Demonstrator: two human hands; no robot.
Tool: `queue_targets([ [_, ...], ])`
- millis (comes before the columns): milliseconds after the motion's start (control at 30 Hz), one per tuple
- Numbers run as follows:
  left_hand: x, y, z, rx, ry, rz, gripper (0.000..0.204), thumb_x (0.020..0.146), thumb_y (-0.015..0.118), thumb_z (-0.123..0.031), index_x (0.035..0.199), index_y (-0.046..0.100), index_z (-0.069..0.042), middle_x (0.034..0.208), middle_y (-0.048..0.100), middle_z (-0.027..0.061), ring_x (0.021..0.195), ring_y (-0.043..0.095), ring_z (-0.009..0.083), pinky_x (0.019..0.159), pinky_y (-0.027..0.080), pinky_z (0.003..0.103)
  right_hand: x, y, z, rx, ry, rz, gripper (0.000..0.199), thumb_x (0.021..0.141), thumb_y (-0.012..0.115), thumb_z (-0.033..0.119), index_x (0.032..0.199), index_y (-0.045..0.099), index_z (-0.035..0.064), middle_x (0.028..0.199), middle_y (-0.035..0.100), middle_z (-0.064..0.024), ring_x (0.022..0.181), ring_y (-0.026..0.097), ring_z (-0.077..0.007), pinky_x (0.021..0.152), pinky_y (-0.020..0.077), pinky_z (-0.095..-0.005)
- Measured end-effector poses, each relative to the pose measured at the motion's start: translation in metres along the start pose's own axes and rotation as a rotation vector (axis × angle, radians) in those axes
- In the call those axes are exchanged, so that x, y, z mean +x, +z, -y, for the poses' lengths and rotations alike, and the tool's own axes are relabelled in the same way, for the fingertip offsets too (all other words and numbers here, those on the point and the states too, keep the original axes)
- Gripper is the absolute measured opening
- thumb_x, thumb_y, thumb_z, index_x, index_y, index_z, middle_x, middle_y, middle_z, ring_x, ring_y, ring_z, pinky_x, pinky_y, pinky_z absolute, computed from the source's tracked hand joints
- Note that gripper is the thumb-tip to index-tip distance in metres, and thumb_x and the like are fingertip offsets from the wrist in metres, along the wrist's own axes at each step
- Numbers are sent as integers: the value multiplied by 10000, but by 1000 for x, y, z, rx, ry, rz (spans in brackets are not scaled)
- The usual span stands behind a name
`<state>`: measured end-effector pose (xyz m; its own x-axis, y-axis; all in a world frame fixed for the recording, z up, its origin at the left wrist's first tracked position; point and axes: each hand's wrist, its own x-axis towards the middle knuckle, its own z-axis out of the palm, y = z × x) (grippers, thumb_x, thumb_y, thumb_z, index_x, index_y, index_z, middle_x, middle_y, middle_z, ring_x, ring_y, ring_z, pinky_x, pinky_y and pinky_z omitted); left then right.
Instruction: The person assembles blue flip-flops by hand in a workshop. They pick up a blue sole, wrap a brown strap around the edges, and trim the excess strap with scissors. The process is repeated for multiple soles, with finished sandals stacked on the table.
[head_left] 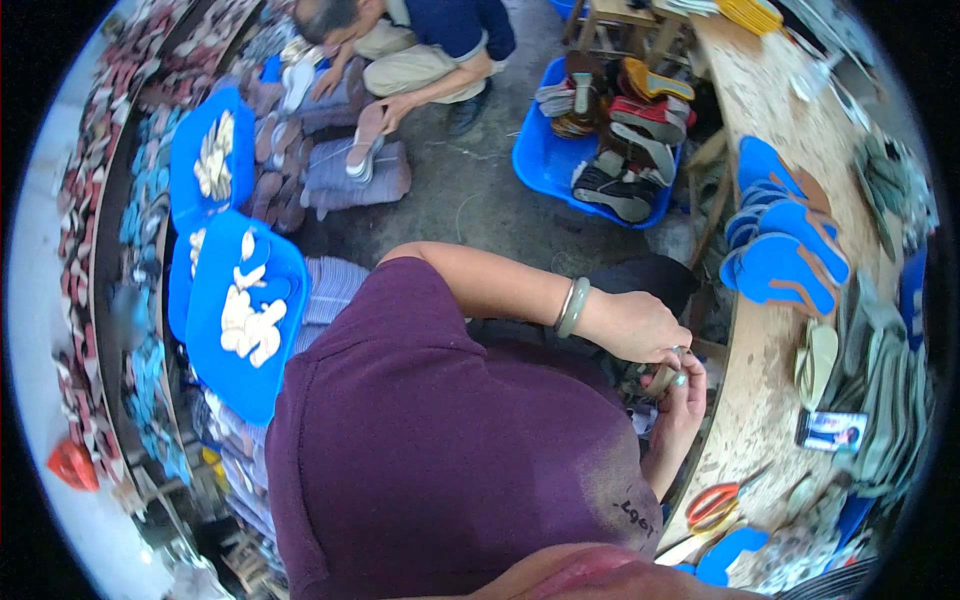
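My left hand (634, 326), with two bangles on its wrist, reaches across in front of my body. Its fingers are closed and their tips meet those of my right hand (684, 396). What the left fingertips pinch is too small to make out. Between the right thumb and fingers sits a small tan strip-like piece (660, 381), partly hidden by the fingers. Both hands are above my lap, just off the edge of a wooden workbench (745, 370).
Blue soles with brown edges (785, 265), orange-handled scissors (713, 508) and a pale sole (818, 362) lie on the bench. Blue tubs (215, 370) of cream pieces stand left. Ahead, a blue basin (540, 165) holds shoes. A crouching person (440, 50) handles a brown sole (367, 135).
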<state>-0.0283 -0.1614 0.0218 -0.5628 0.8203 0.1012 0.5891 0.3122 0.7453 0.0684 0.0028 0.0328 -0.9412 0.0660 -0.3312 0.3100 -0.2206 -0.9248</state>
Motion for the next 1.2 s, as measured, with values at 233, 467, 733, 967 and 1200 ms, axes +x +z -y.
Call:
queue_targets([
  [233, -13, -8, 11, 36, 1, -133, 265, 871, 553, -325, 896, 613, -68, 772, 649, 133, 732, 640, 337, 604, 495, 443, 12, 2, -2, -293, 151, 66, 179, 954, 553, 181, 947, 648, 29, 610, 454, 63, 531, 346, 5, 476, 236, -164],
  [467, -26, -16, 32, 79, -69, -149, 269, 887, 523, -344, 802, 608, -103, 716, 632, 115, 709, 625, 343, 579, 467, 460, 14, 2, -1, -354, 111, 171, 234, 954, 555, 186, 1038, 658, -7, 600, 426, 74, 511, 299, -2, 468, 192, -175],
  [733, -41, -6, 72, 192, -198, -270, 277, 908, 515, -333, 801, 575, -84, 734, 624, 128, 749, 612, 361, 623, 454, 482, -34, -5, 39, -313, -50, 157, 240, 911, 588, 188, 947, 675, -33, 561, 457, 34, 484, 351, -26, 455, 227, -187],
  [967, -15, 13, 52, 224, -170, -224, 260, 905, 526, -320, 813, 583, -84, 752, 631, 133, 764, 618, 360, 638, 463, 480, -69, -40, 44, -111, -424, 49, 280, 841, 641, 215, 864, 674, -62, 513, 495, -32, 434, 406, -68, 421, 273, -209],
  [1200, 21, 49, 35, 267, -88, -75, 259, 876, 560, -301, 820, 607, -53, 741, 640, 171, 737, 631, 370, 614, 477, 473, -84, -60, 36, 9, -757, -132, 356, 872, 557, 314, 806, 610, -32, 521, 410, -3, 460, 370, -84, 426, 310, -249],
])
